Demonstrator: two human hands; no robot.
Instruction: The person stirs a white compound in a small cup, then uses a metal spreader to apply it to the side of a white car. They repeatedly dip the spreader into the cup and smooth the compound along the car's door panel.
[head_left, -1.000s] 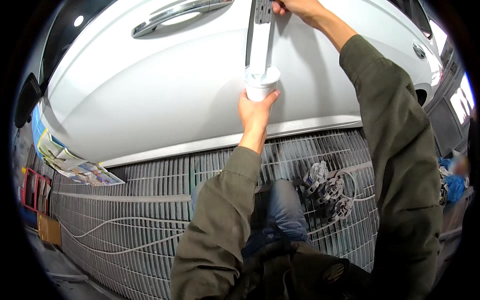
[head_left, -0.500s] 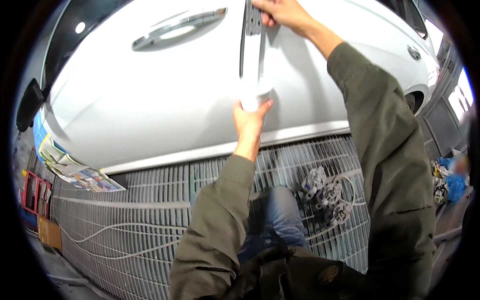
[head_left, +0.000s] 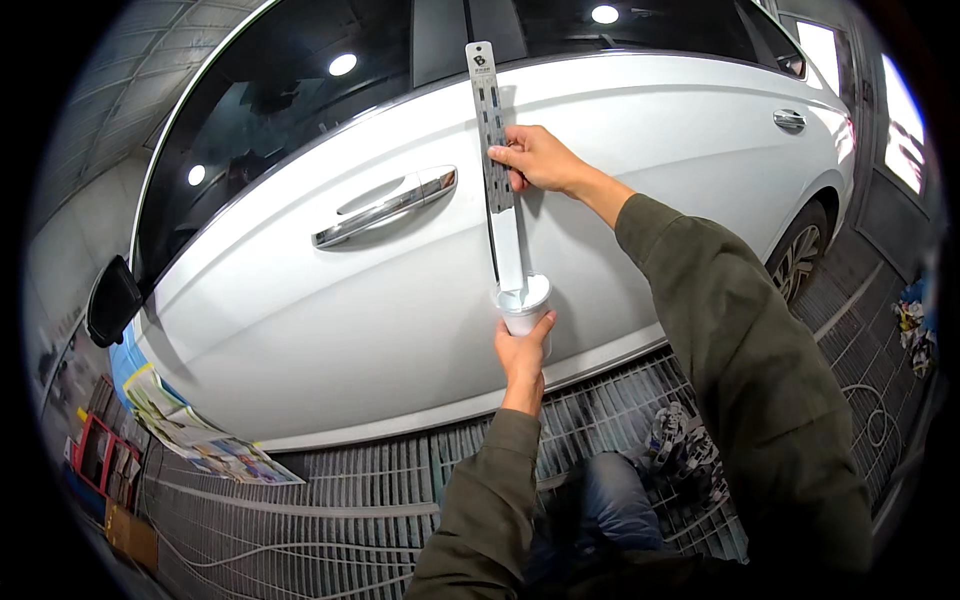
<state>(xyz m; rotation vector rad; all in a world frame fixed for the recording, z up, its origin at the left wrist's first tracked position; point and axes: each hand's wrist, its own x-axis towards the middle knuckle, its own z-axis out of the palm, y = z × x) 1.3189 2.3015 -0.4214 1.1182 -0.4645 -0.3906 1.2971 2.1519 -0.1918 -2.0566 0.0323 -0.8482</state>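
Note:
My right hand (head_left: 540,160) pinches a long flat metal mixing stick (head_left: 490,130) with slots down its middle. The stick stands nearly upright in front of a white car door (head_left: 400,310). White paint coats its lower part, and its bottom end is at the mouth of a small white cup (head_left: 525,318). My left hand (head_left: 523,355) is wrapped round the cup from below. White paint shows inside the cup, but its depth cannot be made out. To the left of the stick is the chrome door handle (head_left: 385,208).
Newspaper and blue masking (head_left: 215,440) cover the car's front lower side, below the side mirror (head_left: 115,300). The floor is metal grating with a pale hose (head_left: 290,548) across it. Cluttered grey objects (head_left: 685,450) lie near my knee. A red rack (head_left: 95,450) and cardboard box (head_left: 130,535) stand left.
My view has tilted up, so the stick's top and the car windows now show. The right hand still grips the stick and the left still holds the cup.

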